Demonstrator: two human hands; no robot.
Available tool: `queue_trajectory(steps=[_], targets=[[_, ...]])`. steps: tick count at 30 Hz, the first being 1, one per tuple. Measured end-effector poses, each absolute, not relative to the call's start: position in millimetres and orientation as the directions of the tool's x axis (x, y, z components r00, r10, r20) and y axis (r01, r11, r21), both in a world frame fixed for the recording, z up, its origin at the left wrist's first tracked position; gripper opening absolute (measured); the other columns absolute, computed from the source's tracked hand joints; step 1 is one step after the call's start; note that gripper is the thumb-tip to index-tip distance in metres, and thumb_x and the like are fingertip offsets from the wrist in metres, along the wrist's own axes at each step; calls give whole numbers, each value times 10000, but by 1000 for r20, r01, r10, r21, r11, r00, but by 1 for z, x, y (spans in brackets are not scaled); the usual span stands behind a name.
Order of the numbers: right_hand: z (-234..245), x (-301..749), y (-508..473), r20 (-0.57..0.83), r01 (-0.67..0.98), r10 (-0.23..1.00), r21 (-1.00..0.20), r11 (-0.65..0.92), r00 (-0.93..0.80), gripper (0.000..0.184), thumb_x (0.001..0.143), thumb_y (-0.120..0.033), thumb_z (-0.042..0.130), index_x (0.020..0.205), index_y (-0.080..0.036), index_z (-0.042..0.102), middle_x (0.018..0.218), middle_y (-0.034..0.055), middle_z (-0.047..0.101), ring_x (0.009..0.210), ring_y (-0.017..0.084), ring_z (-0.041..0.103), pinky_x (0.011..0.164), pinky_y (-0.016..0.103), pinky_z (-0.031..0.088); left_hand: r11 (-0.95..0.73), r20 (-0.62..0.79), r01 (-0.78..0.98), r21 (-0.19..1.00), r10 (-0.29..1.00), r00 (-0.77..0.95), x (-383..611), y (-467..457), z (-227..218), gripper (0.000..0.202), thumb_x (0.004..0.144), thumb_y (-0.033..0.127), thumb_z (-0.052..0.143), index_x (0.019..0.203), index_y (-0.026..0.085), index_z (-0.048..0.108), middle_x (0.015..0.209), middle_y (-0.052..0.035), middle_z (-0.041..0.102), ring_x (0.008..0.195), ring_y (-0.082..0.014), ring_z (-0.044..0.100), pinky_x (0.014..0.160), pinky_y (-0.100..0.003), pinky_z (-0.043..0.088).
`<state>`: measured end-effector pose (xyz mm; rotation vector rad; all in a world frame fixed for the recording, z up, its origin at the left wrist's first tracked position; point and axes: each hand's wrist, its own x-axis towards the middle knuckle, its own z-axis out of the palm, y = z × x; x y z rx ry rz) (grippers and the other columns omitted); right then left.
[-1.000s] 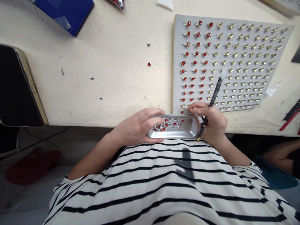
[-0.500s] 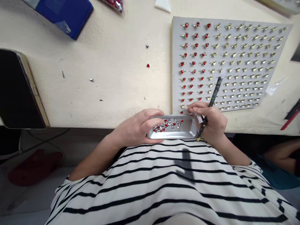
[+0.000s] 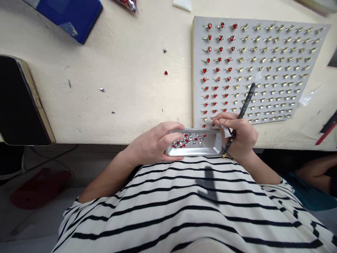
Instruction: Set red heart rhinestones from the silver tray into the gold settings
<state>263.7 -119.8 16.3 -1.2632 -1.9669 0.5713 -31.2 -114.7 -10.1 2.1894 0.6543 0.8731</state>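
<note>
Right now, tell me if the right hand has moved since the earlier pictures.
Yes: the right hand has shifted rightward and slightly upward, judged against the left edge of the white board.

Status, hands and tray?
Left hand gripping metal tray of red and clear stones. Right hand holding dark pencil-like tool, fingertips over studded board.

From here I see a cream-painted surface [image 3: 105, 116] with a blue folder [image 3: 68, 19] at its far side and a black tablet in a gold-edged case [image 3: 22, 100] at its left. Beyond its near edge, a red object [image 3: 40, 188] and a dark cable [image 3: 50, 162] lie over the grey floor [image 3: 89, 165], under even light.
</note>
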Motion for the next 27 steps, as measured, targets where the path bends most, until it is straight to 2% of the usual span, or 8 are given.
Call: queue_trajectory(steps=[6,11,14,17,20,24,26,27], targets=[[11,265,-122,364,619,904,-663,421,-225,396,883,-61,707,1186,-311,658,1069,-43,799,925,132,780,676,256,651,-633,383,200,748,658,648,-32,-115,-10,641,899,415,842,1355,170,464,1294,-184,678,1251,-255,696,1007,-415,673],[15,263,-124,410,554,889,-699,451,-206,383,897,-93,705,1211,-309,661,1116,-7,806,937,158,791,723,310,685,-622,363,209,755,661,657,-32,-115,-10,643,898,406,847,1365,197,456,1315,-167,670,1265,-244,689,1015,-410,669],[20,262,-123,490,498,859,-713,494,-150,380,875,-99,739,1201,-284,676,1090,16,801,889,161,789,750,334,692,-621,359,213,754,662,658,-34,-115,-10,658,892,409,852,1377,207,456,1324,-160,663,1261,-241,686,1017,-409,670],[25,272,-112,588,551,808,-661,510,-43,348,832,-79,783,1104,-268,675,1091,4,781,857,127,762,724,290,654,-628,360,223,746,661,659,-35,-115,-9,665,882,368,863,1373,170,461,1323,-184,655,1245,-252,688,1017,-408,673],[31,311,-87,715,679,697,-537,501,52,278,837,-23,753,991,-236,662,1073,17,763,883,121,733,775,290,612,-628,355,226,744,659,663,-36,-114,-9,657,867,317,874,1358,172,462,1324,-179,648,1253,-262,686,1020,-408,676],[37,416,-40,805,893,583,-338,297,111,127,908,-65,672,852,-179,689,998,53,745,981,149,708,841,318,552,-633,377,204,746,655,655,-36,-113,-8,682,836,299,899,1349,174,467,1327,-184,649,1228,-262,698,986,-400,686],[35,474,-19,780,944,616,-278,180,112,153,875,-31,647,792,-153,686,929,20,734,965,131,695,865,332,520,-630,383,197,751,659,647,-35,-113,-8,705,818,291,915,1354,181,471,1331,-179,652,1227,-258,700,986,-399,687],[33,499,-10,749,956,639,-285,75,173,169,856,-3,621,769,-134,683,906,6,729,970,125,691,899,350,510,-625,382,196,755,663,643,-35,-113,-8,718,808,285,922,1359,188,472,1335,-173,653,1231,-256,701,991,-400,686]])
